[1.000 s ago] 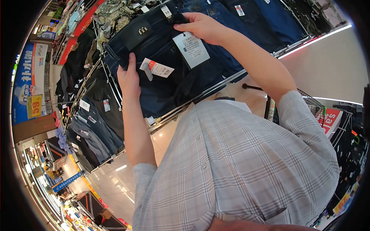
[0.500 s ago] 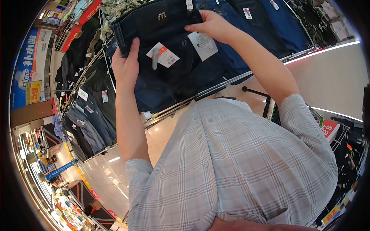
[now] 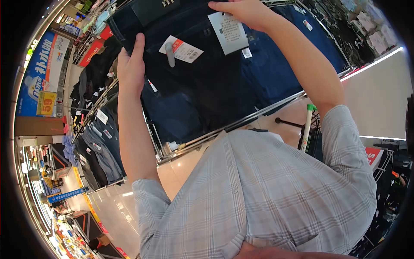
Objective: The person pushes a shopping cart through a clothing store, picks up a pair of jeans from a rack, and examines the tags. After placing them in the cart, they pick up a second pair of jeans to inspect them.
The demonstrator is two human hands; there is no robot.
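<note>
A pair of dark jeans is stretched out at the top of the head view, its waistband running between my two hands. My left hand grips the left end, thumb pressed on the front. At the upper right, my right hand pinches the other end, partly cut off by the frame edge. From the jeans hang a red-and-white price tag, a grey security tag and a larger white paper tag near my right hand.
More blue trousers lie on the display in front, edged by a metal rail. Further trousers hang from a rack at left. A blue sign stands beyond it. A green-and-white handle is beside my right arm.
The jeans and both hands sit higher in view, and the waistband is now partly cut off at the top. The green-and-white handle has come into sight at right. Both grips hold.
</note>
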